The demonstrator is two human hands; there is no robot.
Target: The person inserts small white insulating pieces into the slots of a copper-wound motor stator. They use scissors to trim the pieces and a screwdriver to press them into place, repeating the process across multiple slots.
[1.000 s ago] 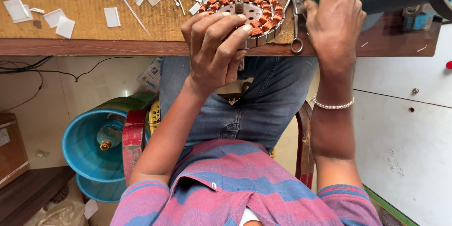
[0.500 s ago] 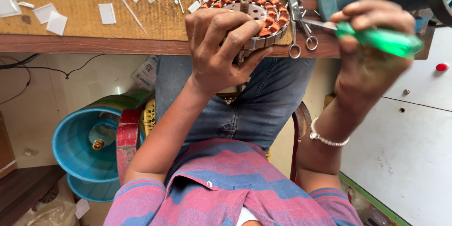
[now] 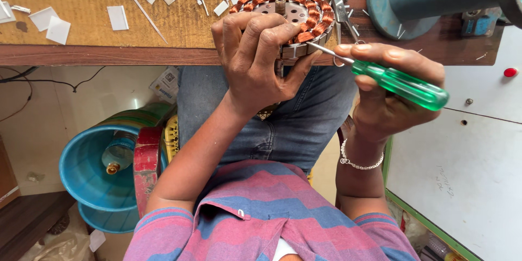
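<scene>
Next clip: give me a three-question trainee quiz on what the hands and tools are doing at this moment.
1. True or false: the left hand grips the round stator with copper windings at the workbench edge.
2. What does the right hand hold?
A. scissors
B. a green-handled screwdriver
C. a brush
3. Where does the screwdriver's metal tip point?

Key
1. True.
2. B.
3. At the stator's rim, beside the left thumb.
</scene>
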